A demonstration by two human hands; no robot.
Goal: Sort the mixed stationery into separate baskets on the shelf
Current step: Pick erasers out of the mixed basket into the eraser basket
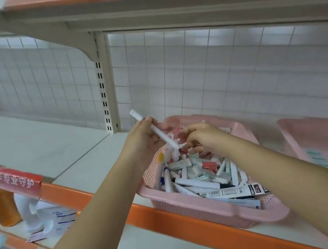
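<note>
A pink perforated basket [211, 211] sits on the white shelf, filled with several mixed pens, markers and correction tapes [198, 178]. Over its far left part my left hand [144, 139] grips a white pen [137, 116] that slants up to the left, along with what looks like a few more pens below it. My right hand [200, 138] hovers just right of it above the pile, fingers curled and pinching a small pale item by the white pen's lower end; what that item is stays blurred. A second pink basket [314, 141] stands to the right.
The white shelf board [37, 144] stretches left of the basket, edged by an orange rail [171, 222]. A wire grid backs the shelf and an upright post [105, 86] divides it. Below left are an orange bottle [0, 205], packets and a red label strip [10, 179].
</note>
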